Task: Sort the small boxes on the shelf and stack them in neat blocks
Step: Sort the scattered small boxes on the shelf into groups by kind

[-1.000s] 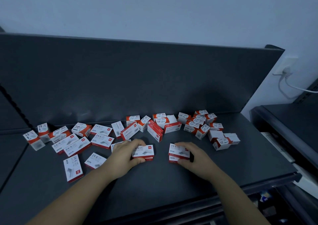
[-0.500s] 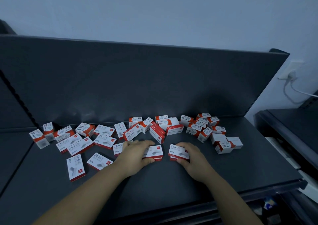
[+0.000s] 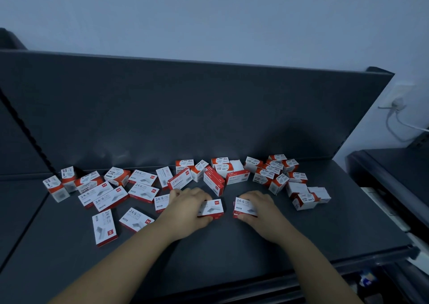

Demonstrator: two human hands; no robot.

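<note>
Many small white-and-red boxes lie scattered across the dark shelf (image 3: 232, 245). Flat staple boxes marked 24/6 (image 3: 104, 196) lie mostly at the left, and squarer paper clip boxes (image 3: 271, 172) pile up at the back right. My left hand (image 3: 185, 208) grips a staple box (image 3: 213, 207) at the shelf's middle. My right hand (image 3: 260, 208) grips another staple box (image 3: 243, 205) just to its right. A narrow gap separates the two boxes. Each seems to rest on a second box, though the fingers hide much of them.
The shelf's tall dark back panel (image 3: 185, 108) rises right behind the boxes. The front lip (image 3: 348, 259) runs close below my forearms. A second dark shelf (image 3: 394, 169) stands at the right, beneath a wall socket with a white cable (image 3: 397, 108).
Both hands have slid their boxes toward each other, so the gap between them is narrower. The camera has tilted slightly.
</note>
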